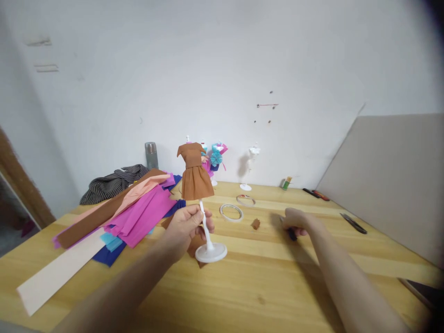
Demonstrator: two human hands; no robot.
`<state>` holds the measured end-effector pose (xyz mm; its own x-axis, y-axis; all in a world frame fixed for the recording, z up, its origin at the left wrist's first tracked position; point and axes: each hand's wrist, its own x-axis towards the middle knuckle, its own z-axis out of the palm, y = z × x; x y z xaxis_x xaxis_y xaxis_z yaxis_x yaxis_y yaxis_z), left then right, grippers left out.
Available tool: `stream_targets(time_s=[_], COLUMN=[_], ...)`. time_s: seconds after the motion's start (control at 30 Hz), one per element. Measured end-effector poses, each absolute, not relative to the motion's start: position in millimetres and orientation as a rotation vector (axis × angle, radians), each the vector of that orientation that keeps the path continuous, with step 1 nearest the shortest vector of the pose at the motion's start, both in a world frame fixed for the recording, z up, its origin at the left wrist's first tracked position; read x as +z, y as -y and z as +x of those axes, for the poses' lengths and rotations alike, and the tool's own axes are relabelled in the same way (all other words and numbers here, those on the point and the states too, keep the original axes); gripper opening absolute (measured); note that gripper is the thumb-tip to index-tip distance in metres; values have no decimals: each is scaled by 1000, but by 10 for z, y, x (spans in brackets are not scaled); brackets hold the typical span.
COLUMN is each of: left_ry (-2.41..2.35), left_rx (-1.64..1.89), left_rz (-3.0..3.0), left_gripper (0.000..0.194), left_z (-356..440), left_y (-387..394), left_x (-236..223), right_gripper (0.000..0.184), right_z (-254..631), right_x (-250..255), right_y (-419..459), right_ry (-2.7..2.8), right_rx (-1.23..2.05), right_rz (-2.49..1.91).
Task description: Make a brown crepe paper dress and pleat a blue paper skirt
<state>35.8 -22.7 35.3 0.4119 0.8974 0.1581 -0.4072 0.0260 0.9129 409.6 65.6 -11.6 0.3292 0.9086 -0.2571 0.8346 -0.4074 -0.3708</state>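
Note:
My left hand (pixel 189 226) is closed around the white stem of a miniature dress form (pixel 210 249), with its round base tilted just above the table. The form wears a brown dress (pixel 196 173) with a wide collar, a waistband and a gathered skirt. Partly behind that hand lies brown crepe paper (pixel 196 247). Over at the right, my right hand (pixel 296 222) is closed on a small black-handled tool (pixel 292 235) low over the tabletop; my fingers mostly hide it. A brown scrap (pixel 255 224) and a tape roll (pixel 231 212) lie between the hands.
Coloured crepe paper (pixel 145 215) and striped cloth (pixel 114 185) pile up on the left, near a flask (pixel 151 155). Other dress forms (pixel 245 187) stand by the wall. A second ring (pixel 246 200), a green tube (pixel 286 183) and dark-handled tools (pixel 354 223) lie farther right.

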Motion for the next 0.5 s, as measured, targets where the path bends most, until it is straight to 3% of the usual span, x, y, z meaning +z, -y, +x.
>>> stream_targets(time_s=[0.13,0.5], left_ry=[-563,-472], left_rx=[1092,1064], left_rz=[1130,1037], left_gripper=[30,28], left_z=[361,344], left_y=[249,212], left_x=[372,331], right_gripper=[15,18], right_z=[3968,3029], right_x=[-17,753], right_y=[-679,-194], right_ry=[1514,1638], right_rx=[725,919], right_rz=[-2231,-869])
